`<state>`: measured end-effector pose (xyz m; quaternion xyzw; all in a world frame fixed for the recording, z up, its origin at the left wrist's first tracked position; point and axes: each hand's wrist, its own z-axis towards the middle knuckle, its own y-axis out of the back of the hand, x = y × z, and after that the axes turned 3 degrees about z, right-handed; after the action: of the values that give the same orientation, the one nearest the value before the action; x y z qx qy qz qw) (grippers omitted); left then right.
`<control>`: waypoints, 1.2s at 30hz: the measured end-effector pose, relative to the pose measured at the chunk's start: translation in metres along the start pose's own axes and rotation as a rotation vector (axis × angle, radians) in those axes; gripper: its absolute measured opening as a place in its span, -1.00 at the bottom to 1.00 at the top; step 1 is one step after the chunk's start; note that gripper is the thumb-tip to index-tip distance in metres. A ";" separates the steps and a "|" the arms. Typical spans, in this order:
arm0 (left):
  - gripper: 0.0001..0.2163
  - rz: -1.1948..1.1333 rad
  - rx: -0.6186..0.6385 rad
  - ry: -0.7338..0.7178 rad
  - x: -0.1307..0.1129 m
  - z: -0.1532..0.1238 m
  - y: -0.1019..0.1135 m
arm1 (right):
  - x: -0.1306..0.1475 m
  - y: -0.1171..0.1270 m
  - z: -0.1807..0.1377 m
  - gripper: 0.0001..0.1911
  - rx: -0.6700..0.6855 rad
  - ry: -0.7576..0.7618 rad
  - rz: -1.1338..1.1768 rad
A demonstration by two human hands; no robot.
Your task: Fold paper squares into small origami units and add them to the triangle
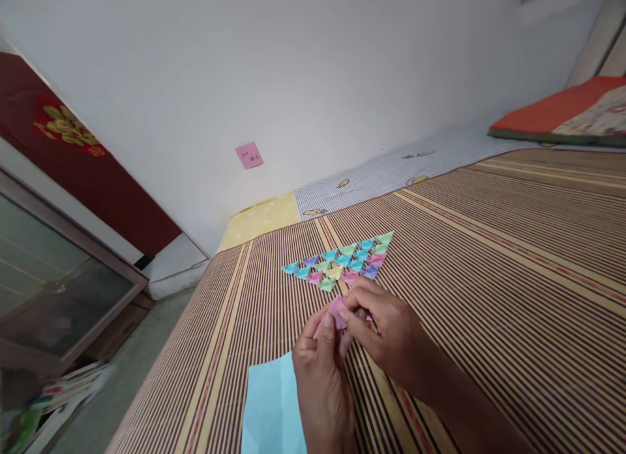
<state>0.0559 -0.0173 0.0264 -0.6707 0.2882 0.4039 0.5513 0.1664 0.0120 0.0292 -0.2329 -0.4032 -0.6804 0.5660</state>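
A small piece of pink paper (337,312) is pinched between my two hands above the striped mat (274,310). My left hand (320,356) is closed on its left side, thumb on top. From the right, my right hand (379,317) grips the paper's other edge between thumb and fingers, which partly hide it. Just beyond my hands lies a triangle of small folded paper pieces (335,271) in blue, green, pink, yellow and purple. A light blue paper sheet (274,405) with creases rests beside my left wrist, which covers its right edge.
A pink note (249,155) with handwriting is stuck to the white wall (342,69). Patterned cloth (372,173) runs along the mat's far edge, and an orange folded cushion or quilt (548,108) lies at far right. The mat's left edge drops to the floor (161,336).
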 end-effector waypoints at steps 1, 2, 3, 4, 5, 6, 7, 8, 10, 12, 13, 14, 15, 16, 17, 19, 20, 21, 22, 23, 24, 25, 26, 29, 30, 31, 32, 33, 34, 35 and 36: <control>-0.74 0.002 -0.004 0.002 0.000 0.000 0.000 | 0.000 0.001 0.000 -0.79 0.010 -0.007 -0.001; -0.74 0.002 -0.004 0.007 0.000 0.000 -0.001 | 0.001 0.003 0.000 -0.78 0.020 -0.014 0.001; -0.74 0.001 -0.004 0.013 0.000 -0.001 -0.002 | 0.002 0.004 0.000 -0.78 0.029 -0.020 0.006; -0.74 0.001 -0.005 0.020 0.000 -0.001 -0.003 | 0.002 0.004 0.000 -0.78 0.037 -0.023 0.009; -0.74 -0.001 -0.008 0.026 0.000 -0.001 -0.003 | 0.002 0.005 0.000 -0.77 0.042 -0.027 0.011; -0.74 -0.003 -0.013 0.031 0.000 -0.002 -0.004 | 0.003 0.005 0.000 -0.77 0.043 -0.028 0.015; -0.74 -0.004 -0.019 0.034 0.000 -0.002 -0.005 | 0.003 0.005 0.000 -0.77 0.042 -0.028 0.019; -0.74 -0.006 -0.025 0.035 0.000 -0.002 -0.005 | 0.003 0.005 0.000 -0.77 0.040 -0.029 0.022; -0.74 -0.010 -0.040 0.043 0.001 -0.003 -0.006 | 0.003 0.005 0.000 -0.77 0.037 -0.035 0.023; -0.72 -0.014 -0.055 0.055 0.002 -0.002 -0.005 | 0.003 0.005 0.000 -0.76 0.038 -0.049 0.011; -0.72 -0.016 -0.062 0.059 0.003 -0.002 -0.004 | 0.002 0.005 0.000 -0.75 0.040 -0.057 0.002; -0.71 -0.017 -0.064 0.059 0.004 -0.001 -0.004 | 0.002 0.005 -0.001 -0.75 0.043 -0.063 -0.005; -0.70 -0.016 -0.061 0.056 0.005 -0.001 -0.003 | 0.002 0.005 -0.001 -0.75 0.047 -0.068 -0.007; -0.70 -0.012 -0.058 0.051 0.006 0.000 -0.002 | 0.002 0.005 0.000 -0.75 0.051 -0.070 -0.004; -0.69 -0.005 -0.057 0.047 0.007 0.000 -0.001 | 0.002 0.005 0.000 -0.76 0.054 -0.068 0.002; -0.68 0.011 -0.068 0.039 0.008 0.000 -0.001 | 0.001 0.005 0.000 -0.77 0.056 -0.063 0.014; -0.68 0.020 -0.077 0.035 0.008 0.000 -0.001 | 0.001 0.005 0.001 -0.77 0.055 -0.062 0.019; -0.68 0.029 -0.086 0.032 0.008 0.000 -0.001 | 0.001 0.005 0.001 -0.78 0.054 -0.065 0.022; -0.68 0.038 -0.090 0.029 0.008 0.000 -0.001 | 0.001 0.005 0.001 -0.78 0.051 -0.069 0.024; -0.68 0.047 -0.088 0.026 0.008 0.000 -0.001 | 0.001 0.005 0.001 -0.77 0.050 -0.074 0.024; -0.69 0.057 -0.083 0.024 0.009 0.000 -0.001 | 0.001 0.005 0.001 -0.77 0.050 -0.076 0.024; -0.70 0.066 -0.079 0.025 0.009 0.000 -0.001 | 0.001 0.005 0.001 -0.76 0.050 -0.078 0.023; -0.70 0.074 -0.076 0.025 0.009 0.000 0.000 | 0.001 0.005 0.001 -0.76 0.051 -0.078 0.020; -0.71 0.080 -0.073 0.019 0.011 -0.001 0.000 | 0.000 0.005 0.001 -0.76 0.049 -0.088 0.007; -0.72 0.080 -0.076 0.015 0.012 -0.001 0.001 | 0.000 0.005 0.001 -0.76 0.045 -0.095 0.004; -0.72 0.080 -0.083 0.010 0.012 -0.001 0.001 | 0.000 0.005 0.001 -0.76 0.043 -0.100 0.002; -0.72 0.079 -0.088 0.005 0.013 -0.001 0.001 | 0.000 0.004 0.001 -0.75 0.040 -0.103 0.002; -0.73 0.075 -0.093 0.002 0.013 -0.001 0.000 | 0.000 0.004 0.001 -0.75 0.035 -0.104 0.004; -0.73 0.070 -0.099 0.000 0.013 -0.002 0.000 | -0.001 0.003 0.001 -0.75 0.032 -0.107 0.008; -0.73 0.060 -0.105 0.000 0.013 -0.002 -0.001 | 0.000 0.003 0.001 -0.76 0.028 -0.114 0.013; -0.72 0.047 -0.111 -0.002 0.013 -0.002 -0.002 | 0.000 0.003 0.001 -0.77 0.026 -0.124 0.021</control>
<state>0.0648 -0.0177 0.0165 -0.6929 0.2805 0.4327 0.5040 0.1691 0.0125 0.0301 -0.2714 -0.4436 -0.6536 0.5499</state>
